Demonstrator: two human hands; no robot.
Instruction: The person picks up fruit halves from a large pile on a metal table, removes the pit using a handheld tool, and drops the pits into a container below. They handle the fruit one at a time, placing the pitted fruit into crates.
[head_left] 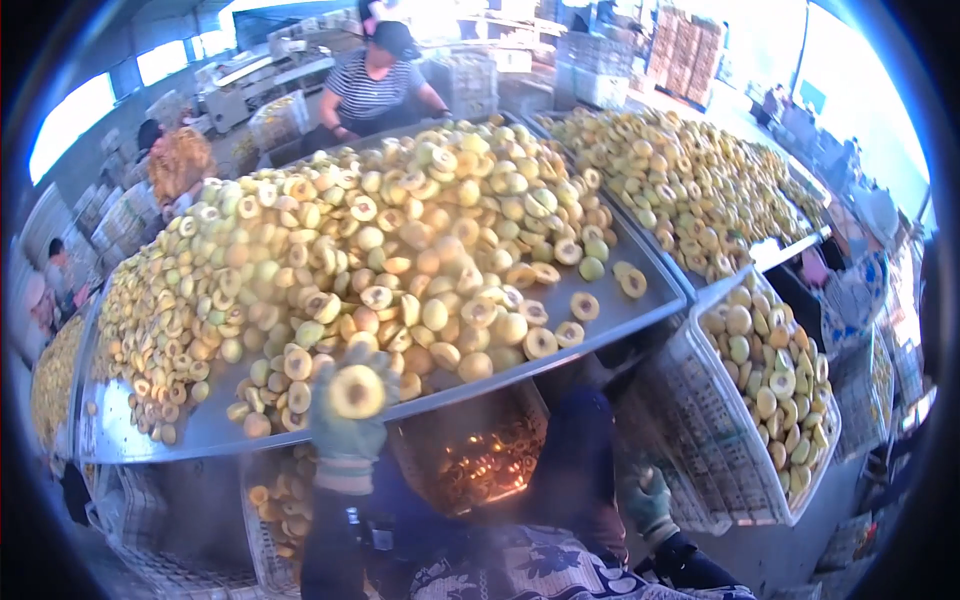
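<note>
My left hand (348,435), in a grey-green work glove, is at the near edge of the metal table (640,270). Its fingers are closed round a yellow peach half (358,392), whose cut face with a dark centre is turned up. Just beyond it lies a large heap of halved peaches (400,240). Low on the right, my gloved right hand (648,503) is beside the white crate, its fingers curled. What they hold, if anything, I cannot make out.
A white slatted crate (690,430) full of peach halves stands at the right. Below the table, a bin (420,455) holds brownish pieces. Another crate (255,530) with halves is at lower left. A second heaped table (690,190) stands far right; a person in stripes (370,90) works across.
</note>
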